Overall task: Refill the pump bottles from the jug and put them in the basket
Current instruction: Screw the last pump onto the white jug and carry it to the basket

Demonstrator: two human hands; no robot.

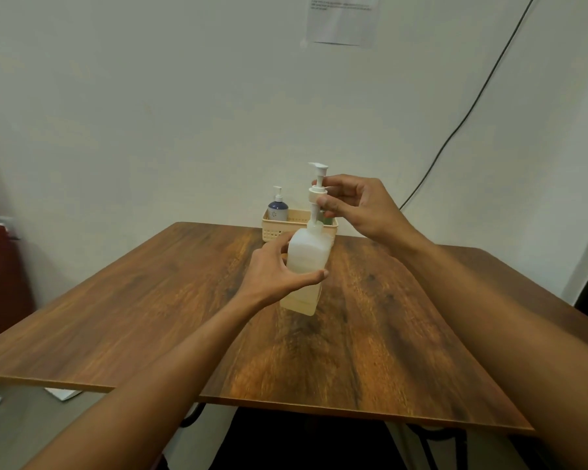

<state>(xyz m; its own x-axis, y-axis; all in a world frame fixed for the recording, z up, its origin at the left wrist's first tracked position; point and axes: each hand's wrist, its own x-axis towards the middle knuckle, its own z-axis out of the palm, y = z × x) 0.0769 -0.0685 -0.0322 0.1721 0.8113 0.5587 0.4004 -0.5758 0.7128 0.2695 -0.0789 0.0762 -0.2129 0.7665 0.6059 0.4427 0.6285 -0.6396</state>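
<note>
Fingers [330, 202] of right hand [365, 208] pinch pump [316, 191], half out of bottle [308, 252]; left hand [272, 273] grips bottle, tilted, before basket [275, 230]. Open neck could spill onto desk [150, 300].

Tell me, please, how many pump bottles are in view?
2. The white bottle is gripped by the left hand, its pump pinched by the right hand; the blue bottle stands in the basket. Something green behind the right hand may be a third.
</note>
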